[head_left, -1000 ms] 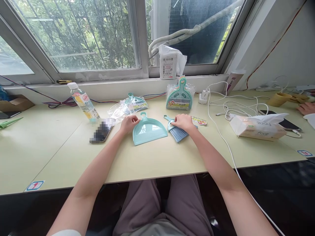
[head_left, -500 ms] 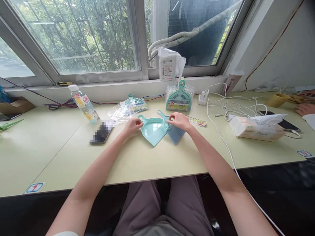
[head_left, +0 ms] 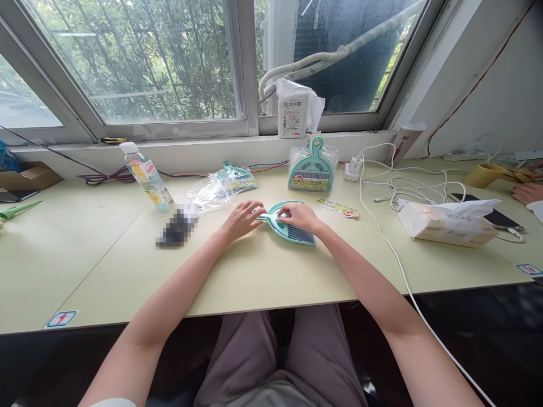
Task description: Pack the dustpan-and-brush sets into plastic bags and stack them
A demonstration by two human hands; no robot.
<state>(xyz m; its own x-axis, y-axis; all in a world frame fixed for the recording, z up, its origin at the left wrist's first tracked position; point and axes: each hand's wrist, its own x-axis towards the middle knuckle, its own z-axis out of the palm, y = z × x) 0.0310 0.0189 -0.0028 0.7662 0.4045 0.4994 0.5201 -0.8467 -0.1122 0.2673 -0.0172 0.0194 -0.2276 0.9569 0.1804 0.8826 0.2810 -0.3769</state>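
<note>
On the near middle of the table (head_left: 271,277) lies a dustpan (head_left: 289,239), with a brush (head_left: 300,233) resting in it. Their long axis runs left to right, slightly aslant: handles point left, while the wide edge and bristles face right and a little near. The left hand (head_left: 242,219) is at the handle end, its fingers partly spread around it; how firmly they hold cannot be told. The right hand (head_left: 299,215) bends its fingers nearly together against the brush; whether they grip it is unclear. Farther right lies a printed card (head_left: 338,208); beyond, a wrapped dustpan set (head_left: 312,172) stands upright.
</note>
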